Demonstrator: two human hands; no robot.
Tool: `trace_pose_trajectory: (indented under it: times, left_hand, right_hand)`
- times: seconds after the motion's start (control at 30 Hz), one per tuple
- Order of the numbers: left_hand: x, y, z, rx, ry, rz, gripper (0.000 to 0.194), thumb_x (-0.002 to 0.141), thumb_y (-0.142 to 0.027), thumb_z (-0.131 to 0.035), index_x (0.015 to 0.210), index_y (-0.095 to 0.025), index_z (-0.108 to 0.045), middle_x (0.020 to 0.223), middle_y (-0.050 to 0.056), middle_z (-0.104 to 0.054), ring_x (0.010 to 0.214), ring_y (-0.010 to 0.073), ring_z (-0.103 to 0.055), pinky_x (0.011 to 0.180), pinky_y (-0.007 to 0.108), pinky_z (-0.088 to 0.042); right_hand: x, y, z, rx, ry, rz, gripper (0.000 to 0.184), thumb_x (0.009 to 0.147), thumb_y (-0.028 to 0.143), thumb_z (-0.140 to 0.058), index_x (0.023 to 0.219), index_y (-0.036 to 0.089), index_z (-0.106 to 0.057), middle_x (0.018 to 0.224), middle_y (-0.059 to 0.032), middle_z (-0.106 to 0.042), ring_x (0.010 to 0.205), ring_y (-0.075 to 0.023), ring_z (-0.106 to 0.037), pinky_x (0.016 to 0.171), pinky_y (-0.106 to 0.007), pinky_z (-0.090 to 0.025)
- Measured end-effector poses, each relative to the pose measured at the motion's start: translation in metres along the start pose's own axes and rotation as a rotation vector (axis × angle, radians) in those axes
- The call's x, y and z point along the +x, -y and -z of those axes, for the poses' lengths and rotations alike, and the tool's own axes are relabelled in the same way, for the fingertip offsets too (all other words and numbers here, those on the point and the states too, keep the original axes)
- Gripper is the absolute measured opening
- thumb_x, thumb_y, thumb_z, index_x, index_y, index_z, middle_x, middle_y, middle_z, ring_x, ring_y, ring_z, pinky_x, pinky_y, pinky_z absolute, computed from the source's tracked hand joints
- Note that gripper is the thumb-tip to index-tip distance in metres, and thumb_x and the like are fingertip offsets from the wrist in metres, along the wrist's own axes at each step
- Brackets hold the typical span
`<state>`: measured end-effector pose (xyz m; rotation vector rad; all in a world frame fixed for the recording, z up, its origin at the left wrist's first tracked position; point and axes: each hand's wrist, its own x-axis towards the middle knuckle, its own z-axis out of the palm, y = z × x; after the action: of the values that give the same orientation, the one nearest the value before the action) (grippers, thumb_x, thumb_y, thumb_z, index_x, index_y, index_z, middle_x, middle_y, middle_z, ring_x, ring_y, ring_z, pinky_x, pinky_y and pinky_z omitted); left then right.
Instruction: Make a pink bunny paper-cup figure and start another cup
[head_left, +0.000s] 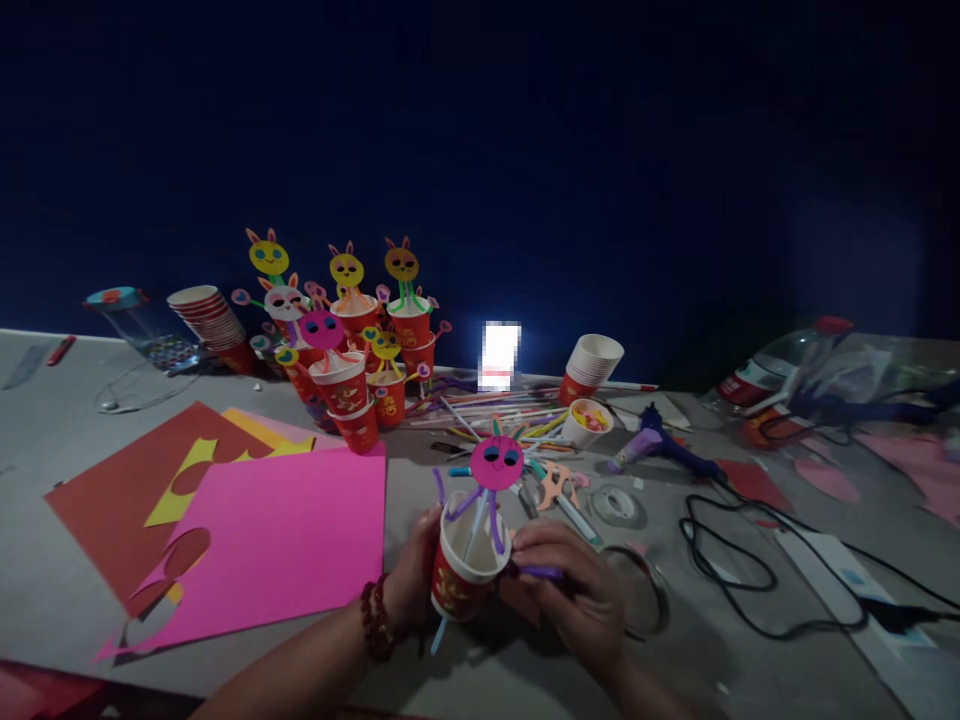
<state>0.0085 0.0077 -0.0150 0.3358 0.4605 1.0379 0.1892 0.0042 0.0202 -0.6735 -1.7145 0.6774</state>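
A red and white paper cup (466,570) is tilted in front of me, with my left hand (417,568) closed around its left side. Out of its mouth rises a pink round paper face (496,462) with ears, on a pale blue stick that also pokes out below the cup. Purple pipe cleaners (495,525) hang from the face over the rim and stick out at both sides. My right hand (574,585) pinches the purple pipe cleaner (541,572) at the cup's right side. Part of that hand's fingertips is hidden.
Pink paper (300,540) and red paper (142,480) lie left. Finished cup figures (345,385) stand behind. Cup stacks (214,320), pipe cleaners (495,410), a tape roll (616,505), a glue gun (664,445), a black cable (727,570) and a bottle (776,365) are around.
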Motion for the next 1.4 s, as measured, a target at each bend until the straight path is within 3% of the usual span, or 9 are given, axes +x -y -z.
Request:
trace_pose_trajectory:
  times: [0.23, 0.43, 0.63, 0.8, 0.93, 1.07, 1.23, 1.4]
  left_hand:
    - [-0.0027, -0.0016, -0.0008, 0.099, -0.008, 0.002, 0.061, 0.077, -0.062, -0.064, 0.108, -0.009, -0.069, 0.070, 0.010, -0.075, 0.053, 0.0221, -0.067, 0.050, 0.029, -0.046]
    - [0.0002, -0.0002, -0.0003, 0.053, 0.025, 0.040, 0.056, 0.079, -0.060, -0.064, 0.106, -0.011, -0.070, 0.076, 0.009, -0.076, 0.056, 0.0202, -0.069, 0.051, 0.027, -0.048]
    - [-0.0025, -0.0010, -0.0009, 0.094, 0.074, 0.044, 0.056, 0.079, -0.058, -0.065, 0.107, -0.011, -0.069, 0.081, 0.010, -0.076, 0.059, 0.0200, -0.069, 0.053, 0.027, -0.049]
    - [-0.0046, -0.0001, -0.0011, 0.100, 0.111, 0.110, 0.054, 0.081, -0.058, -0.063, 0.110, -0.012, -0.068, 0.084, 0.010, -0.077, 0.063, 0.0206, -0.070, 0.056, 0.028, -0.050]
    - [-0.0045, 0.0017, -0.0006, 0.148, 0.058, 0.050, 0.052, 0.083, -0.057, -0.061, 0.105, -0.011, -0.071, 0.084, 0.012, -0.077, 0.069, 0.0229, -0.071, 0.064, 0.030, -0.051]
    - [-0.0036, 0.0029, 0.0011, 0.163, 0.062, 0.048, 0.055, 0.083, -0.058, -0.059, 0.104, -0.010, -0.072, 0.078, 0.012, -0.076, 0.060, 0.0221, -0.069, 0.058, 0.030, -0.050]
    - [-0.0020, 0.0006, -0.0023, 0.128, 0.003, -0.001, 0.049, 0.078, -0.054, -0.066, 0.101, -0.011, -0.074, 0.081, 0.010, -0.077, 0.062, 0.0213, -0.069, 0.060, 0.030, -0.050]
    - [-0.0024, -0.0018, -0.0069, 0.174, -0.041, -0.080, 0.047, 0.075, -0.052, -0.071, 0.096, -0.011, -0.076, 0.085, 0.010, -0.078, 0.069, 0.0219, -0.070, 0.069, 0.031, -0.052]
  right_hand:
    - [0.0006, -0.0060, -0.0007, 0.164, 0.023, -0.139, 0.012, 0.089, 0.033, -0.067, 0.087, 0.023, -0.072, 0.084, -0.0063, -0.070, 0.078, -0.0200, -0.067, 0.071, -0.030, -0.057]
    - [0.0021, -0.0031, 0.0007, 0.163, 0.023, -0.114, 0.011, 0.089, 0.033, -0.066, 0.086, 0.024, -0.071, 0.083, -0.0047, -0.068, 0.077, -0.0186, -0.065, 0.070, -0.029, -0.055]
    - [-0.0028, -0.0029, 0.0005, 0.107, 0.010, -0.060, 0.010, 0.090, 0.030, -0.065, 0.096, 0.026, -0.073, 0.096, -0.0075, -0.069, 0.087, -0.0209, -0.066, 0.077, -0.033, -0.056]
    - [-0.0031, -0.0031, 0.0004, 0.115, 0.045, -0.042, 0.010, 0.091, 0.029, -0.064, 0.097, 0.026, -0.072, 0.090, -0.0069, -0.072, 0.084, -0.0213, -0.068, 0.077, -0.034, -0.057]
    - [-0.0040, -0.0048, -0.0010, 0.088, 0.011, -0.103, 0.013, 0.091, 0.035, -0.063, 0.091, 0.024, -0.070, 0.090, -0.0065, -0.066, 0.082, -0.0199, -0.064, 0.075, -0.031, -0.055]
    - [-0.0021, -0.0056, -0.0002, 0.092, 0.051, -0.120, 0.018, 0.093, 0.038, -0.059, 0.090, 0.023, -0.068, 0.090, -0.0055, -0.062, 0.083, -0.0191, -0.062, 0.077, -0.031, -0.054]
    - [0.0019, -0.0069, 0.0029, 0.046, 0.106, -0.051, 0.019, 0.092, 0.037, -0.060, 0.103, 0.024, -0.069, 0.098, -0.0070, -0.063, 0.091, -0.0207, -0.062, 0.082, -0.032, -0.053]
    - [0.0022, -0.0089, 0.0032, -0.029, 0.099, 0.026, 0.015, 0.088, 0.025, -0.063, 0.102, 0.025, -0.069, 0.099, -0.0071, -0.064, 0.092, -0.0206, -0.064, 0.080, -0.031, -0.055]
